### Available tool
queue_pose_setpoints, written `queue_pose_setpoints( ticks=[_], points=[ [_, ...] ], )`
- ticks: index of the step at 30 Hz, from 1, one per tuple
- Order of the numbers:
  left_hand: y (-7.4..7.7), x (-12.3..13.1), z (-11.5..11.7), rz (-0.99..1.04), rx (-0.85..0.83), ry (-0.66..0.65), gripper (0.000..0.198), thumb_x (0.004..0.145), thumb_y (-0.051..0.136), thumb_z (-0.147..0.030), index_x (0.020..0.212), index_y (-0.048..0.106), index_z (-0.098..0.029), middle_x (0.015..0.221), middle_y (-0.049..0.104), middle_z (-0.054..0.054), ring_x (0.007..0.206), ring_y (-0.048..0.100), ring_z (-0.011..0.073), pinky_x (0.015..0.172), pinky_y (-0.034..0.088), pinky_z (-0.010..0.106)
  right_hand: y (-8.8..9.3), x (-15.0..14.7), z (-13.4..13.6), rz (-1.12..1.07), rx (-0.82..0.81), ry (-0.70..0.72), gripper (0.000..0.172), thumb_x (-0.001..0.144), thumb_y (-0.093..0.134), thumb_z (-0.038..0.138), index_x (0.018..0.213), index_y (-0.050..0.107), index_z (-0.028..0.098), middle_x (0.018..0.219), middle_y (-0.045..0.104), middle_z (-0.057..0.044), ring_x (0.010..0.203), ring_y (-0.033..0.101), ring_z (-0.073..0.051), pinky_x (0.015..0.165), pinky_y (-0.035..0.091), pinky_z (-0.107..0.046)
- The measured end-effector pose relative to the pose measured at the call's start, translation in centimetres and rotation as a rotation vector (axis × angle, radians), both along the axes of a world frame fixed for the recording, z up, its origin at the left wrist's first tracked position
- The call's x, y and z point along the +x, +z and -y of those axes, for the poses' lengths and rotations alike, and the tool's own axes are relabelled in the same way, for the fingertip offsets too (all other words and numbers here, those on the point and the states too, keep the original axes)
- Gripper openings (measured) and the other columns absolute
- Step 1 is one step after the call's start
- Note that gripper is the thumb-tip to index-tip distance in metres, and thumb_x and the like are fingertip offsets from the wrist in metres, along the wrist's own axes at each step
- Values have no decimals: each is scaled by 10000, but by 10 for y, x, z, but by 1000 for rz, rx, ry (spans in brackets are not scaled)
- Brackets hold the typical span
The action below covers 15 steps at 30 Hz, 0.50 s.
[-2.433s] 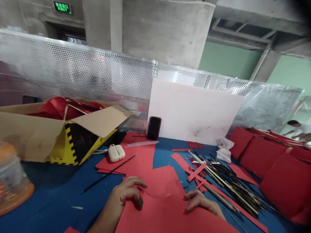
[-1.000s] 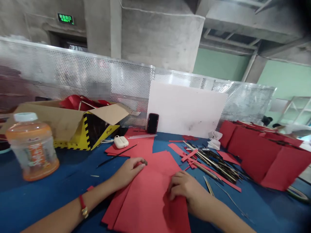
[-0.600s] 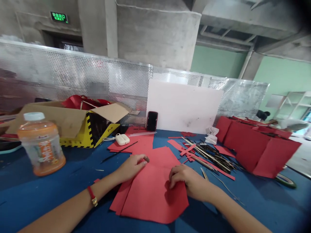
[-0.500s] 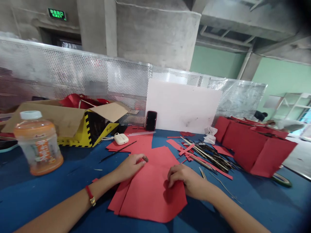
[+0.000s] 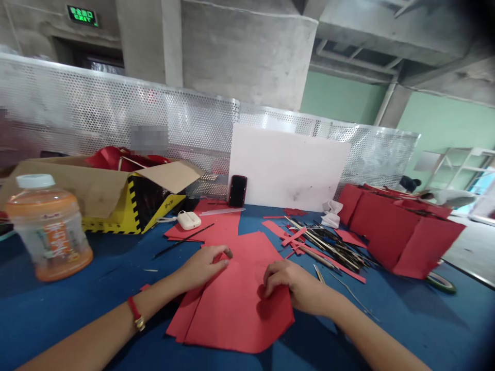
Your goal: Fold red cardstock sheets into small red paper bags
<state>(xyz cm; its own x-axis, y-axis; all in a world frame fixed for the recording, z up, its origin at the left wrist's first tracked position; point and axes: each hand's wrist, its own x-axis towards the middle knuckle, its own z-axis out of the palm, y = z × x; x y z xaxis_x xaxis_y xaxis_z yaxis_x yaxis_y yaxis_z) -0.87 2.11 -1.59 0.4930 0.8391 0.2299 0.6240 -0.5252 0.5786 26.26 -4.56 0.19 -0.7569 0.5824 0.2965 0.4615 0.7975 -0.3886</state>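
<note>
We catalogue, nearest first: left hand [image 5: 204, 265] and right hand [image 5: 288, 286], forearms angled inward from either side, both resting on a layered red card sheet [image 5: 228, 314] at the front of the blue table [image 5: 96, 314]. The fingers [image 5: 276, 275] are loosely curved and press on the card, gripping nothing. Red cord bracelet [image 5: 135, 314] on left wrist. Beyond: white earbud case [image 5: 189, 220], bundled sticks [image 5: 328, 247], juice bottle [image 5: 48, 229], red panels [image 5: 402, 232].
</note>
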Motion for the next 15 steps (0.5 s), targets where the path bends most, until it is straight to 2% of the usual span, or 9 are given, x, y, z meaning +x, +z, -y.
queue_pose_setpoints(
  ticks=[5, 9, 13, 15],
  points=[
    [0, 0, 0, -40, 8, 0, 290, 821, 503, -359, 1003, 662, -198, 954, 713, 61, 852, 628, 245, 790, 443, 340, -2, 1, -1, -3, 3, -1, 307, 756, 517, -16, 850, 720, 195, 895, 683, -65, 833, 635, -168, 739, 462, -276],
    [0, 0, 0, -43, 7, -23, 278, 832, 489, -330, 1019, 648, -200, 1022, 711, 66, 919, 631, 248, 852, 436, 355, -3, 1, -2, -15, -15, 3, 360, 717, 494, -44, 859, 726, 192, 905, 685, -66, 847, 637, -170, 752, 464, -274],
    [2, 2, 0, -38, 9, -41, 248, 820, 495, -307, 979, 651, -199, 1043, 713, 63, 970, 634, 254, 863, 441, 350, 8, 10, -1, 84, -67, -5, 520, 630, 427, -81, 939, 734, 203, 992, 693, -61, 922, 638, -170, 804, 461, -270],
    [2, 3, 0, -32, 12, -43, 240, 815, 500, -304, 963, 656, -197, 1040, 717, 61, 973, 638, 258, 854, 449, 348, 18, 18, 0, 175, -50, -96, 606, 581, 401, -88, 987, 728, 220, 1042, 696, -43, 992, 626, -170, 870, 441, -276]
  ],
)
